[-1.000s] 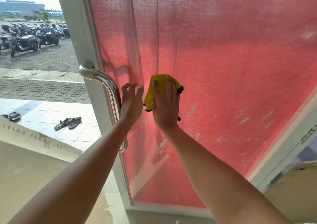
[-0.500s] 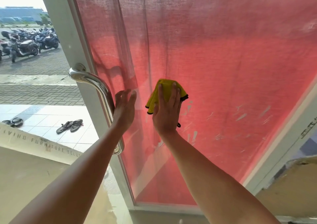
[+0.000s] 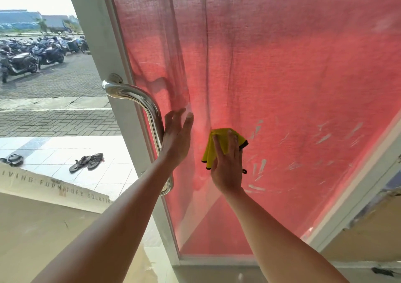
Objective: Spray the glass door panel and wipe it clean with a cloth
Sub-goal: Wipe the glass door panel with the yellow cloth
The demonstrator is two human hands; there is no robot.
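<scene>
Slid lower, pressing cloth [image 3: 208,154] under flat right hand [image 3: 227,170]. Bracing glass [image 3: 303,87] with spread left hand [image 3: 175,139]; risks palm prints.

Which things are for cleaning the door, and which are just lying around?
For the job: glass door panel; yellow cloth; right hand pressing the cloth on the glass; left hand flat on the glass.

Just there: sandals on the tiles; parked motorbikes; door handle.

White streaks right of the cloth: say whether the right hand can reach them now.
Probably yes: the right hand presses the yellow cloth on the glass door panel, the white streaks lie right beside it, nothing between.
</scene>
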